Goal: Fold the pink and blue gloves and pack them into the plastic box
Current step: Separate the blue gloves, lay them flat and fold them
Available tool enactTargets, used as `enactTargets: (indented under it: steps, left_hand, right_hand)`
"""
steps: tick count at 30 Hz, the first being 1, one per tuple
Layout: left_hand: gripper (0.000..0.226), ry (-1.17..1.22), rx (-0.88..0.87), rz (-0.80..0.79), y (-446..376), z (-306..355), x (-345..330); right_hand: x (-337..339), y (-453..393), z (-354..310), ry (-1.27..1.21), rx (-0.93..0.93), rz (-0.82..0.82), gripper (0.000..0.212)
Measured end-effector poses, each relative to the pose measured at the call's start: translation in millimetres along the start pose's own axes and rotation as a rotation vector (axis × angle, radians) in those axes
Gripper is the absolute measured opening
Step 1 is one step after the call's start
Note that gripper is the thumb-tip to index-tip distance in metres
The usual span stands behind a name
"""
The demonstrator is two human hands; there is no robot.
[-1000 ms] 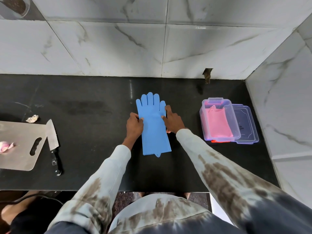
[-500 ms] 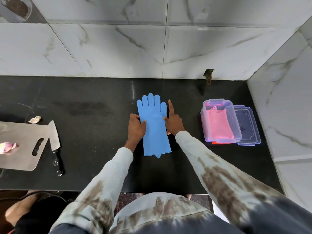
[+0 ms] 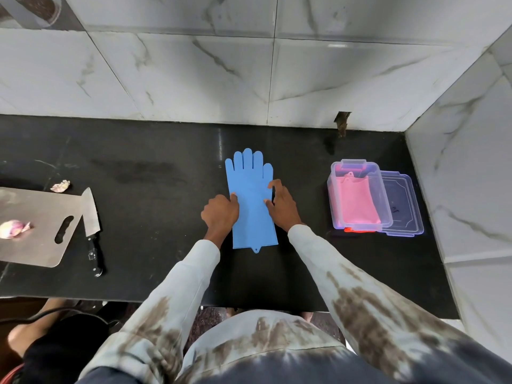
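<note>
A blue glove (image 3: pixel 250 200) lies flat on the black counter (image 3: pixel 144 217), its fingers pointing at the back wall. My left hand (image 3: pixel 220 213) is at its left edge, fingers curled and thumb on the rim. My right hand (image 3: pixel 282 207) holds the right edge, index finger bent over it and thumb on top. To the right stands the clear plastic box (image 3: pixel 331 189) with the folded pink glove (image 3: pixel 357 202) inside.
The box's clear lid (image 3: pixel 404 206) lies against its right side, near the tiled side wall. A red scrap (image 3: pixel 358 230) shows at the box's near edge. At the left are a steel cutting board (image 3: pixel 33 239) with an onion (image 3: pixel 12 228), a knife (image 3: pixel 91 223) and a peel (image 3: pixel 60 186).
My right index finger, straight and pointing away half a second ago, has curled down onto the glove's right edge. My left hand stays at the left edge. The glove has not moved.
</note>
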State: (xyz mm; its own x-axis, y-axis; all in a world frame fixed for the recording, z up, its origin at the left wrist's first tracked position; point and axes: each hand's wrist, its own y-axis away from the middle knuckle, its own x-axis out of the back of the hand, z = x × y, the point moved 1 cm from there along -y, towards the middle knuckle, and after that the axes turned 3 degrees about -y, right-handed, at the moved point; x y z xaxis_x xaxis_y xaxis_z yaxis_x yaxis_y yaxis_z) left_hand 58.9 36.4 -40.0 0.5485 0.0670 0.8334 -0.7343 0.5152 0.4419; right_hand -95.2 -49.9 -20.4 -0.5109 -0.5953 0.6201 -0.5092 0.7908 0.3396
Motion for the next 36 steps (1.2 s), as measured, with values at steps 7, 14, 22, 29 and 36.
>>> enactTargets:
  steps: [7, 14, 22, 29, 36]
  left_hand:
    - [0.039, 0.426, -0.098, -0.068, 14.2, -2.5, -4.6]
    - [0.032, 0.525, -0.454, -0.1, 37.3, -22.7, 0.3]
    - [0.045, 0.163, -0.603, -0.001, 36.3, -33.1, 1.7]
    - [0.028, -0.159, -0.692, 0.174, 36.9, -26.3, 0.1]
    - [0.019, -0.046, -0.672, 0.178, 36.6, -13.8, -3.8]
  right_hand:
    - [1.4, 6.4, 1.2, -0.024, -0.024, -0.036, 0.022]
    - [3.2, 15.7, 8.1, -0.187, -0.073, -0.031, 0.031]
    - [3.2, 28.0, 13.6, -0.174, -0.011, -0.006, 0.035]
    - [5.1, 40.2, 20.4, 0.051, 0.15, 0.036, 0.038]
    - [4.2, 46.7, 22.1, 0.181, 0.169, 0.069, 0.039]
